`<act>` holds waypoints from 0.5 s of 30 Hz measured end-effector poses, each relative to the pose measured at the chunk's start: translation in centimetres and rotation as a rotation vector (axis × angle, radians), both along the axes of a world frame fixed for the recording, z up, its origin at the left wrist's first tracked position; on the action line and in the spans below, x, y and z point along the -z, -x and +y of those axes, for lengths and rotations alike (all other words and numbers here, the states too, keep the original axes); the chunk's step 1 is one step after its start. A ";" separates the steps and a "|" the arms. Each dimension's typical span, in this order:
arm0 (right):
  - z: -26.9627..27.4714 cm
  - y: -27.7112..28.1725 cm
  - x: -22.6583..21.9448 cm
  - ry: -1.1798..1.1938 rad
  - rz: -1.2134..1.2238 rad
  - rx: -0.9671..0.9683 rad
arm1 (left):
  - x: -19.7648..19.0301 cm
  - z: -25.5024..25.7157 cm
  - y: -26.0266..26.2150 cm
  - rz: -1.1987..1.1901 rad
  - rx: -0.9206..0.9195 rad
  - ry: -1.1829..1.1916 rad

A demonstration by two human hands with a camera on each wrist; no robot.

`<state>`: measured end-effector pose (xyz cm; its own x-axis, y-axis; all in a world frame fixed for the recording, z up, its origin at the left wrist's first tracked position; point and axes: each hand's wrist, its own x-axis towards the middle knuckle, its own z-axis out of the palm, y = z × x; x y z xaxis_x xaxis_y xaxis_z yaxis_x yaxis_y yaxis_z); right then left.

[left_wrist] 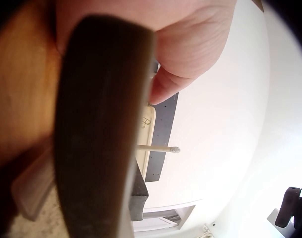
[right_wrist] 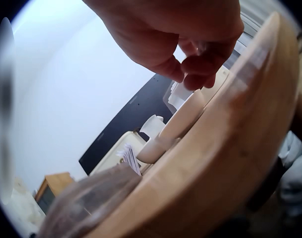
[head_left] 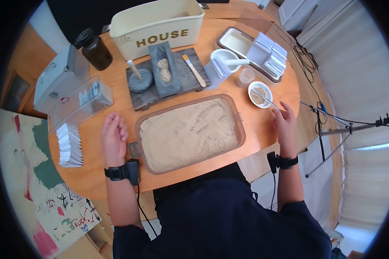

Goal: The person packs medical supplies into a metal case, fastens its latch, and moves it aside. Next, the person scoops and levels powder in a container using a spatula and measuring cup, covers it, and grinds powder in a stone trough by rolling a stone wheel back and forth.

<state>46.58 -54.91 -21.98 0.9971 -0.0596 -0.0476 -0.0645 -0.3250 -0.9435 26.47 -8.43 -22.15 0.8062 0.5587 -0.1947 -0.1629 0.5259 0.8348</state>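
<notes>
My right hand (head_left: 285, 121) pinches the end of a thin metal stick (head_left: 266, 98) at the right of the table. The other end of the stick dips into a small white bowl (head_left: 270, 92) holding tan powder (head_left: 258, 99). In the right wrist view, the fingers (right_wrist: 203, 74) come together beside the bowl's rim. My left hand (head_left: 115, 133) lies at the table's left side with loosely curled fingers and nothing in it. Between the hands sits a brownish plastic tray (head_left: 242, 129) filled with smoothed tan powder (head_left: 173, 134), its right part roughened.
Behind the tray stand a dark stone board (head_left: 140, 102), a stone trough (head_left: 170, 88), a brush (head_left: 194, 71) and a cream HOUSE bin (head_left: 160, 32). A small clear cup (head_left: 245, 77), a white mortar (head_left: 224, 52) and folded papers (head_left: 69, 144) are around. A tripod (head_left: 333, 131) stands right.
</notes>
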 end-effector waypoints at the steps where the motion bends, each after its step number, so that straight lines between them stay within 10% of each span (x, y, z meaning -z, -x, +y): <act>1: -0.4 0.4 0.2 -0.010 0.002 -0.016 | 0.0 0.0 0.0 0.001 0.007 0.002; 4: 0.3 1.9 0.9 0.207 -0.295 0.026 | 0.2 0.2 0.0 -0.007 0.003 0.019; 15: 6.7 5.6 -3.1 0.202 0.168 -0.530 | -1.9 -5.0 7.9 0.420 0.059 -0.555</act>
